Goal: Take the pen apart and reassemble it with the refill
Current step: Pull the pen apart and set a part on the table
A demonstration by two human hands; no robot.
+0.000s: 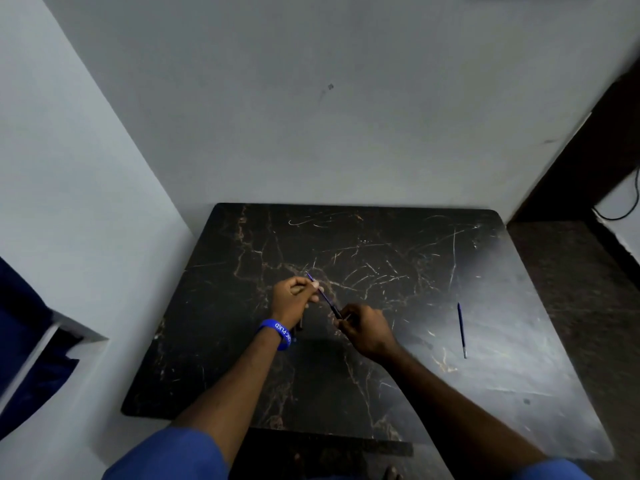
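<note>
Above the middle of the black marble table [381, 254], my left hand [294, 297] pinches a thin blue refill [323, 294] that slants from upper left to lower right. The refill's lower end enters a dark pen part [336, 311] gripped by my right hand [367, 329]. A second thin blue refill or pen piece [461, 330] lies by itself on the table to the right, apart from both hands. A dark piece [300, 325] sits on the table just under my left wrist, mostly hidden.
The table stands in a corner, with grey walls behind and to the left. A blue band is on my left wrist [280, 334]. Dark floor and a cable [623, 209] lie to the right of the table.
</note>
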